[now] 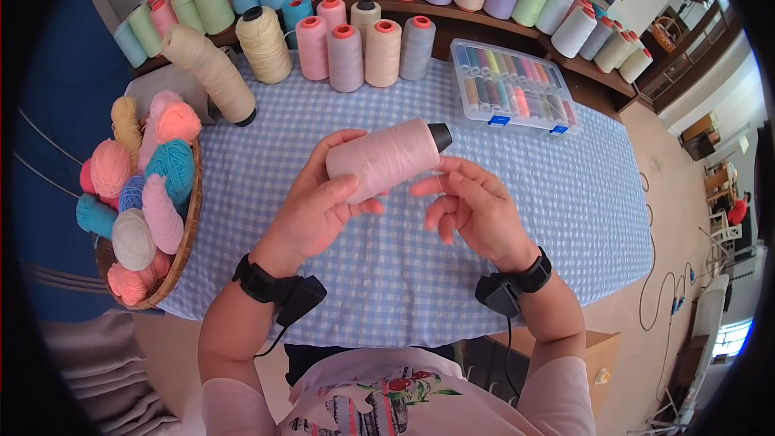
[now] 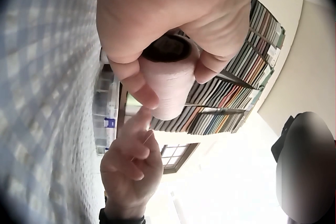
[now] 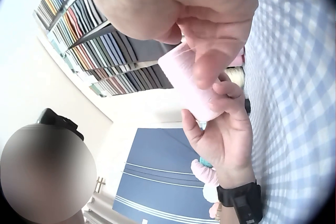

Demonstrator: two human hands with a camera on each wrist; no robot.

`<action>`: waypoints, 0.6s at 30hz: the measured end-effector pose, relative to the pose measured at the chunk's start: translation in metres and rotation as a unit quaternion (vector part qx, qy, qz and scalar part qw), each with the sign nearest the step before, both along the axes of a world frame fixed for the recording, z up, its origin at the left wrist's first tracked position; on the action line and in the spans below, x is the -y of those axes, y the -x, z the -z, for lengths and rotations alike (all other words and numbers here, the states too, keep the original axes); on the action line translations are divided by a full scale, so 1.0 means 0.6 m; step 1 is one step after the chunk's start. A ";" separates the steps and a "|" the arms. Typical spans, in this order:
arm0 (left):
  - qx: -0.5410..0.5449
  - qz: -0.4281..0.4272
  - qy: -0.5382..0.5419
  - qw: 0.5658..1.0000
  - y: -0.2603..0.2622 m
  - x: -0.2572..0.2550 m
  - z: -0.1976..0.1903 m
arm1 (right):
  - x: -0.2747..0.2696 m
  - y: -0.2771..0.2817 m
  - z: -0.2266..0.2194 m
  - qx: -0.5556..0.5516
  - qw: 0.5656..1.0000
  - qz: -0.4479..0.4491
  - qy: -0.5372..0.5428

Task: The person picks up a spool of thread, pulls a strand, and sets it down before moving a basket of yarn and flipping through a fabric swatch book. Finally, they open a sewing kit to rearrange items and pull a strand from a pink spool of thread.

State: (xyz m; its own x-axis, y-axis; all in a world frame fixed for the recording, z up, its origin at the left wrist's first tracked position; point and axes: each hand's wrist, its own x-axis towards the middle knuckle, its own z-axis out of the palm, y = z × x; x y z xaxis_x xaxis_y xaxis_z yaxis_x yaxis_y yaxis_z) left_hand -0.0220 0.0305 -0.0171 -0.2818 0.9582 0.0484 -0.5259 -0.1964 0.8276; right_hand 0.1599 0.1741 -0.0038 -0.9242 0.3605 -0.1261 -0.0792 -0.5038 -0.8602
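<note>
A cone of pale pink thread point(image 1: 383, 159) lies tilted in my left hand point(image 1: 311, 206), its black tip pointing to the right. The left thumb presses one side while the fingers curl round the other; the left wrist view shows its dark hollow base point(image 2: 167, 48) close to the palm. Just beside the tip end, my right hand point(image 1: 476, 208) pinches a fine strand of pink thread point(image 3: 185, 51) between thumb and fingers. The strand also shows across the right hand point(image 2: 134, 163) in the left wrist view. Both hands are above a blue checked tablecloth point(image 1: 420, 274).
A wicker basket point(image 1: 184, 254) of yarn balls stands at the left. Several thread cones point(image 1: 347, 56) line the back of the table, with more on a curved shelf point(image 1: 517, 28) behind. A clear plastic case point(image 1: 517, 85) of small spools sits at the back right.
</note>
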 end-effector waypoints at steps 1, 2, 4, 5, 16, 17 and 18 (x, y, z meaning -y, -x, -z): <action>0.002 -0.028 -0.004 1.000 -0.001 0.000 0.000 | 0.000 -0.003 0.000 -0.013 1.000 -0.018 0.015; 0.001 -0.030 -0.004 1.000 0.002 0.001 0.000 | 0.001 -0.005 -0.003 -0.013 1.000 -0.021 0.015; 0.060 -0.003 -0.034 0.998 0.009 0.002 0.000 | 0.005 -0.008 -0.009 0.034 0.990 -0.023 -0.134; 0.059 -0.004 -0.035 0.998 0.010 0.003 0.001 | 0.008 -0.008 -0.009 0.034 0.990 -0.023 -0.135; 0.232 0.013 -0.099 0.968 0.013 0.003 0.008 | 0.040 -0.010 -0.008 -0.060 0.926 -0.114 -0.355; 0.232 0.012 -0.099 0.968 0.013 0.003 0.007 | 0.040 -0.008 -0.007 -0.061 0.926 -0.115 -0.355; 0.238 0.014 -0.098 0.966 0.012 0.003 0.006 | 0.040 -0.006 -0.006 -0.063 0.918 -0.100 -0.379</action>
State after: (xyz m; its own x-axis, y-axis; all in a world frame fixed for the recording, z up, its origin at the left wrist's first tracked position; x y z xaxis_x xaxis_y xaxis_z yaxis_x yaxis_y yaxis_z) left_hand -0.0291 0.0290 -0.0209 -0.2916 0.9511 0.1016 -0.8453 -0.3059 0.4380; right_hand 0.1638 0.1501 -0.0005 -0.9716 0.1222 0.2028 -0.1725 0.2213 -0.9598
